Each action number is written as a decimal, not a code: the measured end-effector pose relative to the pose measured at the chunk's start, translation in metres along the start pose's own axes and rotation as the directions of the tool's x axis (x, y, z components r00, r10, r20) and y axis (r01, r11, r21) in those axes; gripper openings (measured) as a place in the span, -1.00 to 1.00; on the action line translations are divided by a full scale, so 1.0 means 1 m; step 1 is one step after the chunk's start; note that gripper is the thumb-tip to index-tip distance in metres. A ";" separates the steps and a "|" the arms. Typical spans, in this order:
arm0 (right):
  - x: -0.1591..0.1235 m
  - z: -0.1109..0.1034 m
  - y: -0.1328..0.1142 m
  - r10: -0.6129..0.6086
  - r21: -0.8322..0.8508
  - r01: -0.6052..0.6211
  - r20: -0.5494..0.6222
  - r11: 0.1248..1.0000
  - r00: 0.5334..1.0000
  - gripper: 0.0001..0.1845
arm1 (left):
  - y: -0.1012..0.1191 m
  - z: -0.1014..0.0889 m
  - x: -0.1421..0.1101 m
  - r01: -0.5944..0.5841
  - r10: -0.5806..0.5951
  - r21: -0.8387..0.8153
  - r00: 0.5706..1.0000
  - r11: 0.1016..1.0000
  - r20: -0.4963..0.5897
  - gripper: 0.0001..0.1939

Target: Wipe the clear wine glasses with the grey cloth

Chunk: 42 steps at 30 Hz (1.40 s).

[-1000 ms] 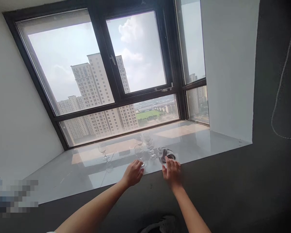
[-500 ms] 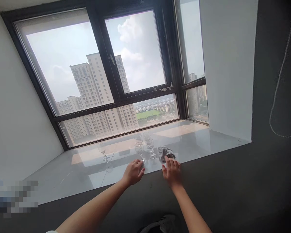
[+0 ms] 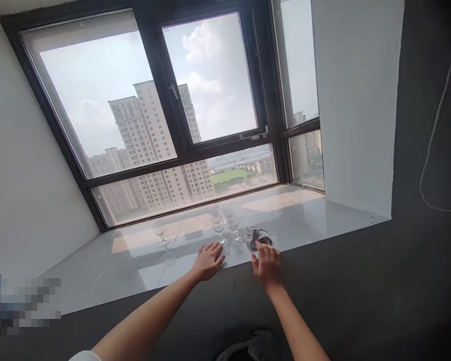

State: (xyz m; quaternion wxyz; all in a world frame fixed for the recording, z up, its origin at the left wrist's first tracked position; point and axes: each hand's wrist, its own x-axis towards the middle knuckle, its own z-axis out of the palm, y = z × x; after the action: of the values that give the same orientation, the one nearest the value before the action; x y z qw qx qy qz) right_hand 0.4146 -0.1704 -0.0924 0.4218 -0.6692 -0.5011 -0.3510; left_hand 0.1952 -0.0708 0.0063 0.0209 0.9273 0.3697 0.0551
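My left hand (image 3: 209, 261) lies low over the windowsill (image 3: 304, 225), its fingers stretched out and the thumb apart. Its fingertips touch the foot of a clear stemmed wine glass (image 3: 218, 224), which stands upright. Just right of that glass is a cluster of similar wine glasses (image 3: 233, 224), close together and partly overlapping. My right hand (image 3: 266, 265) rests at the sill's front edge with its fingers extended over a crumpled grey cloth (image 3: 256, 234). Off to the left, another wine glass (image 3: 160, 230) stands alone.
Behind the sill rises a dark-framed window (image 3: 225, 156) with a handle and a latch. A white wall (image 3: 357, 110) bounds it on the right. A beaded cord (image 3: 432, 160) hangs at far right. A blurred-out patch (image 3: 26, 303) covers items at lower left.
My left hand has moved slightly forward, and the wine glass at its fingertips has shifted back and right, closer to the others. My right hand stays by the cloth.
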 end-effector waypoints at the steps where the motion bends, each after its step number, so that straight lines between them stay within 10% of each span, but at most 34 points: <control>1: 0.000 0.000 0.000 0.004 0.004 -0.004 0.004 1.000 1.000 -0.56 | 0.000 0.000 0.000 0.008 -0.008 0.008 1.000 1.000 0.003 -0.32; 42: 0.000 0.001 0.000 0.018 0.029 -0.019 0.006 0.999 1.000 -0.60 | -0.004 0.008 0.005 -0.130 0.132 0.028 0.988 0.991 -0.082 -0.47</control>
State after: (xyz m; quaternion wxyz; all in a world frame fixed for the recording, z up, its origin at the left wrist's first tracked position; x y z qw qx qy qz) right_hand 0.4144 -0.1699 -0.0925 0.4333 -0.6686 -0.5010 -0.3380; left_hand 0.1973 -0.0645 -0.0013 -0.0087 0.9466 0.3091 0.0911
